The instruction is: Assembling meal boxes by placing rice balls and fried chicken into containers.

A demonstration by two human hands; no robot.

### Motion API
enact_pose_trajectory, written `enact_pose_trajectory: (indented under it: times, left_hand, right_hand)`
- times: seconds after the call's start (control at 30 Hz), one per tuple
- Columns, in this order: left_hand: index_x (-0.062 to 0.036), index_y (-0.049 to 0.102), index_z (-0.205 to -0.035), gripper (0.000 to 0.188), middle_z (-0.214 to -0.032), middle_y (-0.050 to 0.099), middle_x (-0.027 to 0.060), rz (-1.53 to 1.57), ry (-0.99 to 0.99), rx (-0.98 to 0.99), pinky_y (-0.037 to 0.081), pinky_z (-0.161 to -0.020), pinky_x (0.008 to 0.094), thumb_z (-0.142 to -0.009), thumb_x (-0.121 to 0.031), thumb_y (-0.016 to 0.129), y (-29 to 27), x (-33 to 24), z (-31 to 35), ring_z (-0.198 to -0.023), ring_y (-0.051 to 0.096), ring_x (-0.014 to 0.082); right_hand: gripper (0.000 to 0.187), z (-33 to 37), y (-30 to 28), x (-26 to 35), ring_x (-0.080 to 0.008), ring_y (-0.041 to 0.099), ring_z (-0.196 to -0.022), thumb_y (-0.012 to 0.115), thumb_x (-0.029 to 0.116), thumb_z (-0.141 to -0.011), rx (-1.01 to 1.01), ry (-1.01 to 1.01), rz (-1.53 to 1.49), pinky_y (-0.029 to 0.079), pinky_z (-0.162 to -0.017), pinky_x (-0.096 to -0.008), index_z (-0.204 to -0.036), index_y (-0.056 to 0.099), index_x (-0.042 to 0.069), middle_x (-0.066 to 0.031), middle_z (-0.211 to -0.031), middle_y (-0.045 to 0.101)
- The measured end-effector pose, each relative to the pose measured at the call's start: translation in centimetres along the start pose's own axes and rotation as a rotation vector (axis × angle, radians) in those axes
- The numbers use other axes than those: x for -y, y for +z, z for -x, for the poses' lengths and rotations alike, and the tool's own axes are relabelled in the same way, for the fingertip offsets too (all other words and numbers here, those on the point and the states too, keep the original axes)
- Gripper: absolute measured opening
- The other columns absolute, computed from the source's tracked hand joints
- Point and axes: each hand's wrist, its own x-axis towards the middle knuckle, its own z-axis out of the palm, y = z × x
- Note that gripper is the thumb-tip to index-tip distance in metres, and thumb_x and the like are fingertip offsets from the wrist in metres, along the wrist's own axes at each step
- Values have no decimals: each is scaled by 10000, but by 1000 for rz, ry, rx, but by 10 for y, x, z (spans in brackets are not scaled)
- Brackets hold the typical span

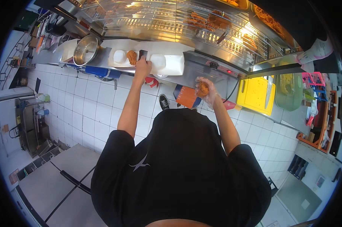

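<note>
My right hand (207,92), in a clear plastic glove, holds a piece of fried chicken (203,89) in front of the counter edge. My bare left hand (143,68) reaches to the counter between two white boxes. Its fingers are closed at a small dark rectangular piece (142,55); what exactly they grip is unclear. In the left box lie a round white mound (120,56) and another piece of fried chicken (132,58). The right white box (176,65) holds a similar white mound (158,61).
A lit warming cabinet with wire racks (156,22) and fried chicken stands behind the counter. A metal bowl (86,50) sits at left. To the right are a yellow cutting board (252,94) with a knife (269,92) and a greenish tub (289,99). An orange box (187,97) is below.
</note>
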Motion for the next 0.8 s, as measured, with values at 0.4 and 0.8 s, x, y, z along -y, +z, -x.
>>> enact_pose_trajectory:
  times: [0.4, 0.8]
  left_hand:
    - [23, 535, -1070, 302, -876, 633, 356, 85, -23, 170, 477, -805, 575, -935, -245, 500, 21, -14, -1, -877, 607, 537]
    - [23, 517, -1084, 309, -894, 633, 370, 242, -252, 172, 475, -812, 535, -924, -234, 457, 37, -26, 7, -925, 609, 539]
  right_hand:
    - [387, -28, -3, -22, -205, 614, -717, 717, 277, -840, 8, 48, 243, 525, -570, -408, -1164, 577, 118, -71, -904, 631]
    - [529, -72, -16, -18, -166, 618, -1033, 717, 205, -806, 418, -257, 1134, 451, -973, -322, -1297, 551, 100, -88, -1080, 663]
